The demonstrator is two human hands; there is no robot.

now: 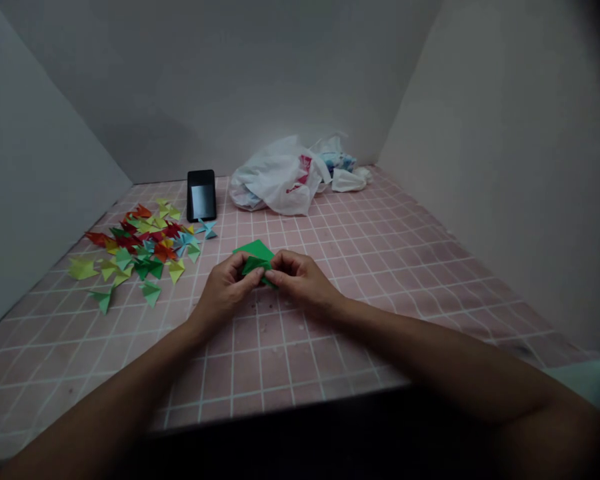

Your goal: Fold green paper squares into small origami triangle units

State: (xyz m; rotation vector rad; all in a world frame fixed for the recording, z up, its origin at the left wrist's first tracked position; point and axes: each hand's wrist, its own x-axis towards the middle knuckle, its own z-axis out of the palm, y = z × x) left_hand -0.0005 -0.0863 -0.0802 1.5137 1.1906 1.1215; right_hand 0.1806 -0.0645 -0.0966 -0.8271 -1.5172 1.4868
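Observation:
Between my two hands is a piece of green folded origami paper [256, 265], held just above the table near its middle. My left hand [231, 279] pinches its left side with thumb and forefinger. The paper's right side is gripped by my right hand [300, 277], the thumb pressed near the fold. Fingers of both hands hide parts of the piece. Just behind it a flat green paper sheet [257, 249] shows, partly covered by the hands and the folded piece.
Many small folded paper pieces [164, 251] in red, yellow, green and blue lie in a pile on the left. Behind them a black phone-like device [201, 195] stands near the wall. Crumpled white plastic bags [275, 175] sit at the back of the pink checked tablecloth [360, 267].

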